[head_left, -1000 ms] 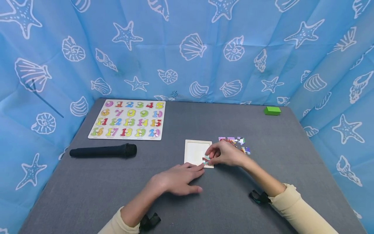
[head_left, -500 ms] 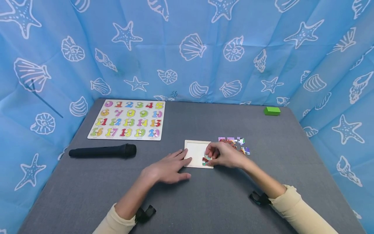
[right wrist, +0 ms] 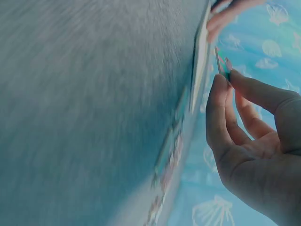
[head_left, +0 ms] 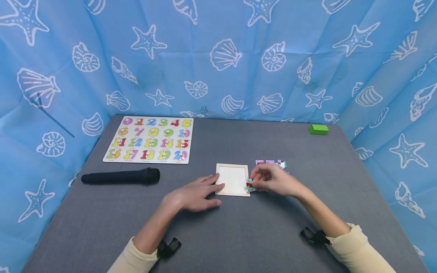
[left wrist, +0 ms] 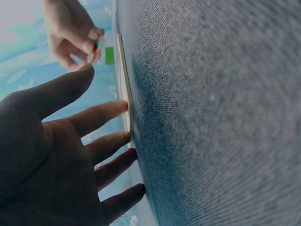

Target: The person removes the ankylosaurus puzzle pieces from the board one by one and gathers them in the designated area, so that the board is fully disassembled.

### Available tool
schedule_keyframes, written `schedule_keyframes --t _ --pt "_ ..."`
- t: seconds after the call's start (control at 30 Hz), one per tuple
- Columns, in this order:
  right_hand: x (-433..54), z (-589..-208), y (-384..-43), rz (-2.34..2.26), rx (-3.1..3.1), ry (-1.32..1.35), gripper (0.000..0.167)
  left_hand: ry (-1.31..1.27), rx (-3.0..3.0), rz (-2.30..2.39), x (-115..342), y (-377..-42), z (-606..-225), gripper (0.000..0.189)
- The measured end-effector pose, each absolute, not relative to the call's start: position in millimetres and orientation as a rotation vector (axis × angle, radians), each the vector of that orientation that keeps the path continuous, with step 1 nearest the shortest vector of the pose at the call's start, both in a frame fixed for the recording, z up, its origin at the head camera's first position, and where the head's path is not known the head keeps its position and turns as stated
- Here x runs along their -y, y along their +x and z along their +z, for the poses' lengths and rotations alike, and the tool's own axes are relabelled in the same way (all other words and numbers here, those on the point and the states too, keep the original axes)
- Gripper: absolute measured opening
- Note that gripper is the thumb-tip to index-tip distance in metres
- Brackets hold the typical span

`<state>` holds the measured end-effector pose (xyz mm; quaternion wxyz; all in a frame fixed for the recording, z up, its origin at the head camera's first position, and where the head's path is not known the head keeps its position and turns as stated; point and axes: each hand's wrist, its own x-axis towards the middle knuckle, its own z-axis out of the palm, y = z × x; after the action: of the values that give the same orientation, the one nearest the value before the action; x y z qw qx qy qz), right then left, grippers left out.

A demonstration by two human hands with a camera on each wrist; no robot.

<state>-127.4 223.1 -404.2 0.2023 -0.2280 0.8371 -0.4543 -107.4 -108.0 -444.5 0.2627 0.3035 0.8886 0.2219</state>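
Observation:
A small square wooden puzzle frame (head_left: pixel 233 180) lies bare on the grey table. My left hand (head_left: pixel 192 194) rests with spread, straight fingers at its left edge; in the left wrist view the fingertips (left wrist: pixel 123 106) touch its rim. Between thumb and fingers my right hand (head_left: pixel 278 181) pinches a jigsaw piece (head_left: pixel 250 185) in red and teal, just over the frame's right edge. The right wrist view shows that piece (right wrist: pixel 222 66) raised above the table. Several other jigsaw pieces (head_left: pixel 282 164) lie right of the frame, partly hidden behind my right hand.
A number puzzle board (head_left: pixel 148 140) lies at the back left, with a black microphone (head_left: pixel 121 176) in front of it. At the far right corner sits a green block (head_left: pixel 318 129). A blue curtain (head_left: pixel 218 57) with shell prints surrounds the table (head_left: pixel 218 242).
My left hand has shifted left, from the frame's lower edge to its left side. The piece in the frame's lower right corner has been lifted out rightward by my right hand.

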Motion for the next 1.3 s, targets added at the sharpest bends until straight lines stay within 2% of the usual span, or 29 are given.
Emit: schedule_keyframes --t 0.4,0.67,1.3 --pt "-286 -390 -112 -1.289 -2.415 -0.526 0.017 0.825 -2.405 0.621 109 -110 -454 0.069" --pt "-317 -394 -111 -1.256 -2.42 -0.397 0.021 0.853 -2.418 0.616 111 -109 -455 0.068" --pt "-327 -409 -113 -1.247 -2.42 -0.321 0.022 0.85 -2.414 0.635 113 -106 -452 0.068"
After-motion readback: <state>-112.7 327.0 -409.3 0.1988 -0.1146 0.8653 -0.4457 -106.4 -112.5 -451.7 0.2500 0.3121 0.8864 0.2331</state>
